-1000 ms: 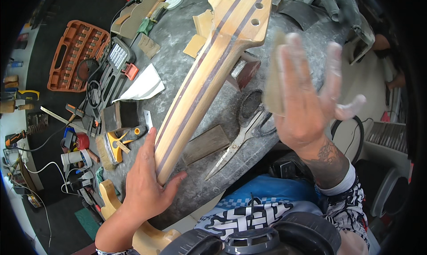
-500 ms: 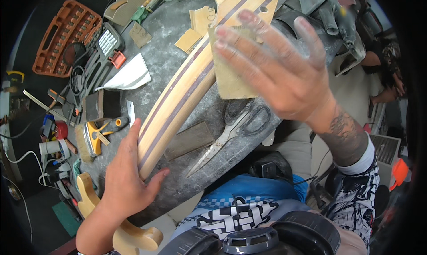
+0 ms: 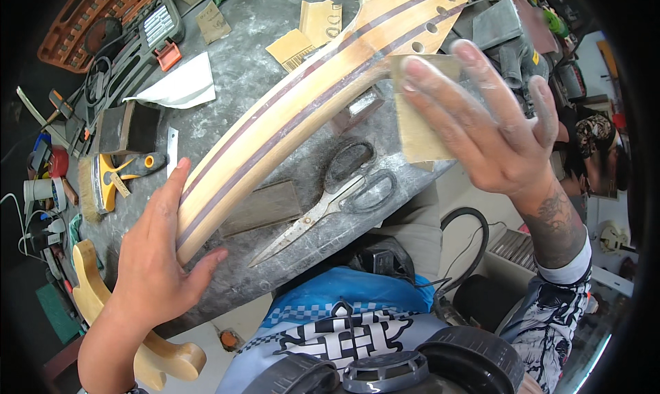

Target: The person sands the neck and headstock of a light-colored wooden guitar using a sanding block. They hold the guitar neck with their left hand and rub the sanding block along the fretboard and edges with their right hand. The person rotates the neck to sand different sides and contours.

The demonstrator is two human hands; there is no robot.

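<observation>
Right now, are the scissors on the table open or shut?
Shut: the scissors have their blades lying together, narrowing to a single tip.

- The left hand (image 3: 152,256) held the near end of a striped wooden neck (image 3: 275,129), its thumb on the right side.
- The right hand (image 3: 491,133), fingers spread, held a tan abrasive sheet (image 3: 421,126) by the neck's far right edge; contact was unclear.
- Scissors (image 3: 330,205) lay open on the gray table (image 3: 254,43), right of the neck.
- Left lay a yellow-and-black brush (image 3: 106,181).
</observation>
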